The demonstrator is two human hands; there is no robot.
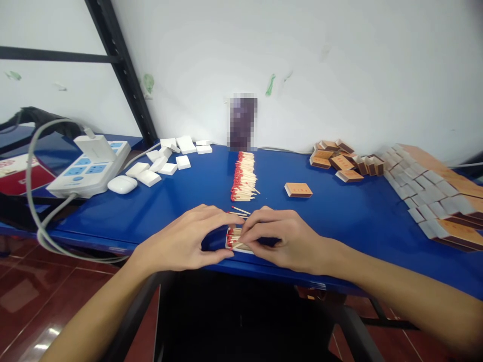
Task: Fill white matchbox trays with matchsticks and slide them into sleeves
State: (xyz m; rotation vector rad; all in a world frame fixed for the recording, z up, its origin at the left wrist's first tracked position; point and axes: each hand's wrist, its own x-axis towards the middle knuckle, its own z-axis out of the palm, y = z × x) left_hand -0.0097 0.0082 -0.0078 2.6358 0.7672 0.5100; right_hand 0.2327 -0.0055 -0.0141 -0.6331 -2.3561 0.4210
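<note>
Both hands meet at the middle of the table's near edge. Left hand (186,239): fingers curled, thumb and forefinger closed on the left end of the match tray (234,242). Right hand (289,240): fingers bent, tips pressed down on the red-tipped matches lying in the same tray, thumb on its near side. The match tray rests on the blue table (339,221), just inside the near edge, between the two hands and partly hidden by them.

Just beyond the fingertips lie a few loose matches (240,211). Farther toward the far edge, along the table's middle, a long pile of matches (243,175) runs front to back, heads to the left. To its right lies a single orange box sleeve (298,189), apart from the pile.

Near the far right corner sits a loose heap of orange sleeves (341,158); along the right edge, closed boxes stand in stacked rows (430,201).

Toward the far left corner lie scattered white trays (166,160), with a white earbud case (122,184) and a power strip (90,166) at the left edge; a grey cable (35,201) loops off that edge. A blurred dark object (243,123) stands against the wall at the far edge, and a black frame (121,70) rises behind the left side.
</note>
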